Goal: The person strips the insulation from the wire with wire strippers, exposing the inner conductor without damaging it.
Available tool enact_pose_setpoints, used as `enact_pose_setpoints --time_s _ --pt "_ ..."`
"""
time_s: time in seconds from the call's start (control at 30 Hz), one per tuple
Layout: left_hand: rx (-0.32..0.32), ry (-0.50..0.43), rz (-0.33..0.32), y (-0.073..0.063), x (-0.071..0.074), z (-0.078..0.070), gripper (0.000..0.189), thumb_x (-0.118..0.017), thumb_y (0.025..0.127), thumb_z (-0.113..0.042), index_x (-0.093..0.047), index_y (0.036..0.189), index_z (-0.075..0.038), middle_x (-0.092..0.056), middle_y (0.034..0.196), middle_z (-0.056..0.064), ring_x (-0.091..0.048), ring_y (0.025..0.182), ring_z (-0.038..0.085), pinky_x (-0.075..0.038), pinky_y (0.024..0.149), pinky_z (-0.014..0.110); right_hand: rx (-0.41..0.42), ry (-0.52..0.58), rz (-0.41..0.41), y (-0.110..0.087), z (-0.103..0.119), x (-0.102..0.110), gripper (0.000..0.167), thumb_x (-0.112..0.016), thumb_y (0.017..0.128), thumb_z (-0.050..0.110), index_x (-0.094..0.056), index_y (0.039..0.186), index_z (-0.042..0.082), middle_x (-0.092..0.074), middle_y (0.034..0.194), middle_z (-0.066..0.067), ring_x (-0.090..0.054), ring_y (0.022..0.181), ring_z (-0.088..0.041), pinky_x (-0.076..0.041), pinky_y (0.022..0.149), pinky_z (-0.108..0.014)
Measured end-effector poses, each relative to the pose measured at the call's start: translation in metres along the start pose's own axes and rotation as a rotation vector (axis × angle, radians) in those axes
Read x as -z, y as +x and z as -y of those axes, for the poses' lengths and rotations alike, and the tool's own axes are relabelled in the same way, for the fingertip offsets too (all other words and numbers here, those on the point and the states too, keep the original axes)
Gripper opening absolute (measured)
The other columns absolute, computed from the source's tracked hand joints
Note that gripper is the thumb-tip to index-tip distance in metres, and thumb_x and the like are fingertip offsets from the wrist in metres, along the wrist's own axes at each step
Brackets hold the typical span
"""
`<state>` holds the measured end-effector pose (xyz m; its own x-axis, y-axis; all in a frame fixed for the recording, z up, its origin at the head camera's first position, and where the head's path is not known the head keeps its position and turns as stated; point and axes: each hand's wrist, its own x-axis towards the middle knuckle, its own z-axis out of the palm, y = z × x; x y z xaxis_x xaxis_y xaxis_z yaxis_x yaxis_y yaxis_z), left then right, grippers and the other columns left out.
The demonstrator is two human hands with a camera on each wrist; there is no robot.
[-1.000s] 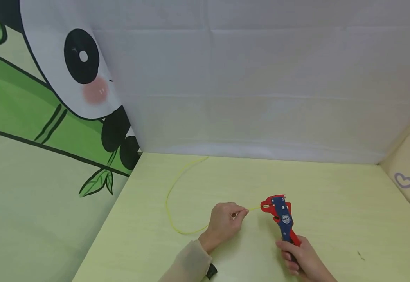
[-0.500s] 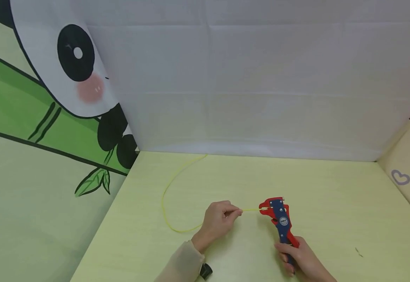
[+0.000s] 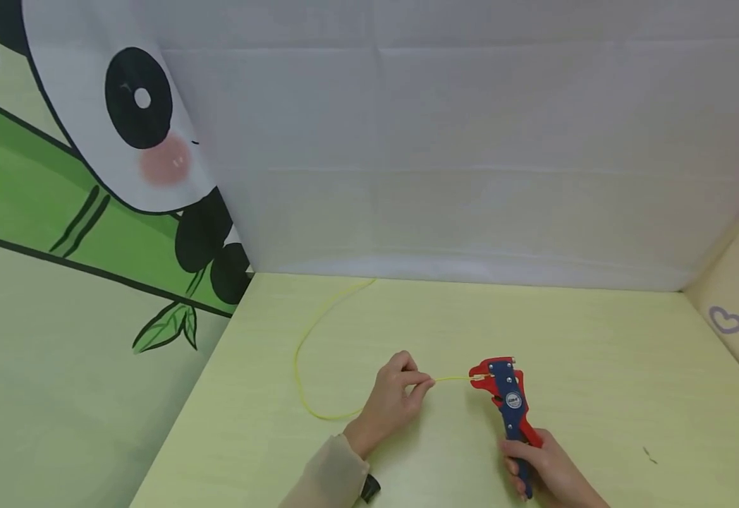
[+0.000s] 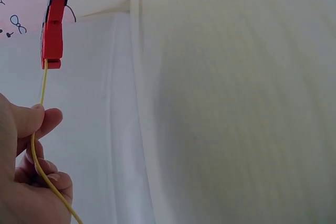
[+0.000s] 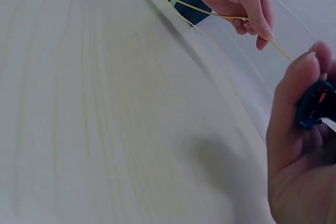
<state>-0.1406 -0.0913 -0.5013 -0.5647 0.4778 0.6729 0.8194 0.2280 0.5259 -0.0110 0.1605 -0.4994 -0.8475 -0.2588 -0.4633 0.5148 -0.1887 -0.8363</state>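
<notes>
My left hand [image 3: 387, 398] pinches a thin yellow wire [image 3: 452, 378] between thumb and forefinger, a short way from its end. In the left wrist view the wire [image 4: 43, 85] runs straight from the fingertips into the red jaws of a wire stripper. The wire stripper [image 3: 510, 398], blue and red with a round badge, is held upright by my right hand [image 3: 544, 462] around its handles. The rest of the wire curves in a wide loop on the table to the left and reaches the back edge. In the right wrist view the stripper's head is hidden behind the fingers.
A pale yellow table [image 3: 598, 353] spreads beneath both hands. White cloth [image 3: 471, 155] hangs along its back edge, with a printed panda sheet [image 3: 147, 169] at the left. Small dark marks [image 3: 650, 456] show on the table at the right.
My left hand has drawn slightly left, so more wire shows between its fingertips and the stripper. Its other fingers have shifted upward. The right hand stays nearly in place around the stripper.
</notes>
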Motion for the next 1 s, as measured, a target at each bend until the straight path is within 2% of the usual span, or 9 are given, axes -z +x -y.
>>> enact_pose_setpoints --time_s 0.1,0.2,0.37,0.47,0.67,0.77,0.9,1.0 --pt "-0.039 0.011 -0.023 -0.0016 -0.0003 0.0008 0.007 -0.072 0.083 -0.001 -0.076 0.078 -0.003 -0.040 0.074 -0.004 -0.041 0.064 0.008 -0.035 0.059 0.013 0.002 -0.015 -0.004 0.0002 0.0005 -0.0005 0.031 -0.053 0.099 0.024 -0.043 0.112 -0.003 -0.058 0.075 -0.007 -0.055 0.061 -0.020 -0.048 0.064 -0.028" --pt "-0.047 -0.008 -0.034 -0.0026 -0.0012 0.0007 0.008 -0.072 0.082 0.001 -0.075 0.076 -0.004 -0.040 0.073 -0.003 -0.041 0.062 0.007 -0.035 0.058 0.012 0.008 0.009 0.008 -0.0002 0.0002 0.0005 0.031 -0.053 0.099 0.022 -0.043 0.114 -0.003 -0.058 0.074 -0.006 -0.054 0.060 -0.019 -0.048 0.063 -0.028" --pt "-0.012 -0.053 -0.033 -0.0041 -0.0028 -0.0001 0.010 -0.071 0.083 0.001 -0.075 0.074 -0.003 -0.041 0.071 -0.002 -0.043 0.062 0.007 -0.037 0.057 0.014 0.009 0.061 0.023 -0.0024 -0.0022 0.0023 0.029 -0.053 0.099 0.019 -0.042 0.113 -0.003 -0.056 0.071 -0.004 -0.051 0.056 -0.018 -0.045 0.057 -0.025" --pt "0.016 -0.078 -0.025 -0.0059 -0.0046 0.0004 0.011 -0.070 0.083 0.001 -0.075 0.074 -0.002 -0.042 0.071 -0.002 -0.043 0.061 0.007 -0.038 0.056 0.014 0.002 0.083 0.023 -0.0036 -0.0037 0.0031 0.023 -0.053 0.098 0.019 -0.044 0.105 -0.001 -0.054 0.069 -0.003 -0.048 0.054 -0.018 -0.043 0.053 -0.024" --pt "0.048 -0.073 0.004 -0.0093 -0.0086 0.0015 0.011 -0.071 0.083 0.000 -0.075 0.073 -0.002 -0.044 0.071 -0.004 -0.044 0.062 0.005 -0.039 0.056 0.014 -0.019 0.172 0.011 -0.0049 -0.0073 0.0050 0.017 -0.053 0.098 0.019 -0.052 0.097 0.002 -0.054 0.069 -0.002 -0.047 0.053 -0.016 -0.040 0.050 -0.022" --pt "0.065 -0.069 0.016 -0.0096 -0.0084 -0.0003 0.011 -0.071 0.083 0.001 -0.075 0.073 -0.001 -0.044 0.070 -0.005 -0.044 0.061 0.005 -0.039 0.055 0.015 -0.032 0.184 -0.004 -0.0055 -0.0073 0.0052 0.023 -0.054 0.098 0.019 -0.049 0.106 -0.001 -0.056 0.072 -0.003 -0.048 0.056 -0.016 -0.041 0.053 -0.023" --pt "0.070 -0.057 0.040 -0.0079 -0.0055 -0.0046 0.011 -0.070 0.082 0.003 -0.075 0.074 -0.001 -0.044 0.070 -0.005 -0.044 0.060 0.004 -0.039 0.054 0.015 -0.033 0.109 0.004 -0.0064 -0.0068 0.0064 0.042 -0.056 0.097 0.021 -0.035 0.121 -0.006 -0.058 0.078 -0.007 -0.053 0.063 -0.018 -0.046 0.061 -0.027" --pt "0.073 -0.048 0.064 -0.0059 -0.0036 -0.0070 0.011 -0.069 0.083 0.003 -0.075 0.075 -0.002 -0.045 0.071 -0.005 -0.044 0.060 0.005 -0.039 0.055 0.015 -0.034 0.077 0.025 -0.0076 -0.0071 0.0093 0.048 -0.056 0.098 0.023 -0.030 0.125 -0.007 -0.057 0.079 -0.008 -0.054 0.066 -0.020 -0.047 0.064 -0.028"
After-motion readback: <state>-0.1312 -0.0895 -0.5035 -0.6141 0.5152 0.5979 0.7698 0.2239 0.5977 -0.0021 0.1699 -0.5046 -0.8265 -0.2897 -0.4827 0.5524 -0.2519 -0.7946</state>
